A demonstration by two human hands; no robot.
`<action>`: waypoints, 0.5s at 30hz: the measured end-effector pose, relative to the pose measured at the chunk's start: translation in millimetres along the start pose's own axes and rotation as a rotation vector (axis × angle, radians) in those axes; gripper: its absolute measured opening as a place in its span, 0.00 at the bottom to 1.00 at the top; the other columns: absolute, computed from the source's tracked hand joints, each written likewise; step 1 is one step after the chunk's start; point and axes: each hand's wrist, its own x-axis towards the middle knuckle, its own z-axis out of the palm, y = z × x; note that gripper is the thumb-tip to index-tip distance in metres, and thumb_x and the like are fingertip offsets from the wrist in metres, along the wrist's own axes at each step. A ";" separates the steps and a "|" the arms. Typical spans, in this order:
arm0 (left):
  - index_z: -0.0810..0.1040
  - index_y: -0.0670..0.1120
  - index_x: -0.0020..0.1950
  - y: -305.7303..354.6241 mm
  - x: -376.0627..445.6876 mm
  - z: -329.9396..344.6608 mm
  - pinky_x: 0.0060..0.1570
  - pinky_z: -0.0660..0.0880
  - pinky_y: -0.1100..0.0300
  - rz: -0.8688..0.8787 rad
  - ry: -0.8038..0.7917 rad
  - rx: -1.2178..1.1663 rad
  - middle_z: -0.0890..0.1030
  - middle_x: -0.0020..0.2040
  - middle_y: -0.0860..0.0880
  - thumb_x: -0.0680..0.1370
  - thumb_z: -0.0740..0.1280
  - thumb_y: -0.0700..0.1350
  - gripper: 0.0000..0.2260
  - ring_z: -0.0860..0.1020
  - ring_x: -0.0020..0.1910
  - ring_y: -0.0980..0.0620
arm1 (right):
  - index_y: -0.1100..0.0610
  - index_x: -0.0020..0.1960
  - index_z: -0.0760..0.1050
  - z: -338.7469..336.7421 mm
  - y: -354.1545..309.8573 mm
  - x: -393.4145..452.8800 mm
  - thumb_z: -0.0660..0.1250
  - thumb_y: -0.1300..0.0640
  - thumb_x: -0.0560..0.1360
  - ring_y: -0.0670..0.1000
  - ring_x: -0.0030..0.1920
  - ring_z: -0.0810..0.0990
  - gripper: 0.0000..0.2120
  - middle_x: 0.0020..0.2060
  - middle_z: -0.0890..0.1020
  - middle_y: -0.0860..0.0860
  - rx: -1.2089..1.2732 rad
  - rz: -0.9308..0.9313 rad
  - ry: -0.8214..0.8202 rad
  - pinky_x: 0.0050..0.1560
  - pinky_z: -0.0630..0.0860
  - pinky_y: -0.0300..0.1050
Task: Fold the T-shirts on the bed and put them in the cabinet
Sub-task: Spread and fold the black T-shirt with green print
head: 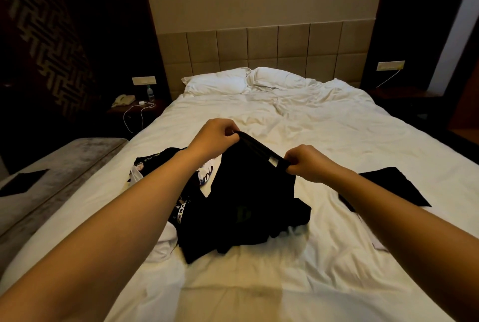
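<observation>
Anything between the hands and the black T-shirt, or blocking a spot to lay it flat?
Nothing: the left hand and right hand already pinch the black T-shirt. Open white sheet lies just beyond it.

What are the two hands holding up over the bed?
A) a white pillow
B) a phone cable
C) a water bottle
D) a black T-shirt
D: the left hand and the right hand each pinch the top edge of a black T-shirt, lifting it above the white bed while its lower part lies bunched on the sheet.
</observation>
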 end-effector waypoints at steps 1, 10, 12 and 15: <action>0.81 0.48 0.49 -0.3 0.1 -1.6 0.37 0.81 0.58 -0.016 0.006 -0.012 0.81 0.44 0.46 0.79 0.67 0.41 0.04 0.81 0.39 0.49 | 0.61 0.49 0.81 -0.5 1.6 0.7 0.68 0.63 0.75 0.54 0.41 0.78 0.05 0.43 0.82 0.56 -0.009 0.018 -0.005 0.40 0.72 0.44; 0.81 0.47 0.48 -2.9 1.2 -22.0 0.44 0.80 0.51 -0.123 0.249 0.121 0.81 0.42 0.47 0.77 0.69 0.45 0.04 0.81 0.40 0.46 | 0.63 0.49 0.78 2.7 30.4 8.7 0.65 0.59 0.77 0.59 0.45 0.79 0.07 0.43 0.81 0.57 -0.130 0.272 0.193 0.39 0.70 0.46; 0.82 0.46 0.46 10.1 -1.8 -20.7 0.42 0.80 0.51 -0.072 0.157 0.103 0.80 0.38 0.48 0.77 0.70 0.44 0.03 0.80 0.37 0.48 | 0.59 0.50 0.77 4.2 21.0 10.1 0.67 0.56 0.77 0.55 0.43 0.79 0.06 0.43 0.80 0.54 0.104 0.230 0.167 0.41 0.75 0.47; 0.83 0.43 0.45 28.2 -4.2 -16.9 0.36 0.81 0.54 -0.090 0.058 0.016 0.80 0.35 0.47 0.76 0.70 0.43 0.04 0.79 0.33 0.49 | 0.59 0.55 0.79 17.6 -7.7 13.3 0.70 0.56 0.78 0.54 0.44 0.80 0.09 0.47 0.80 0.56 0.493 0.053 0.028 0.46 0.79 0.50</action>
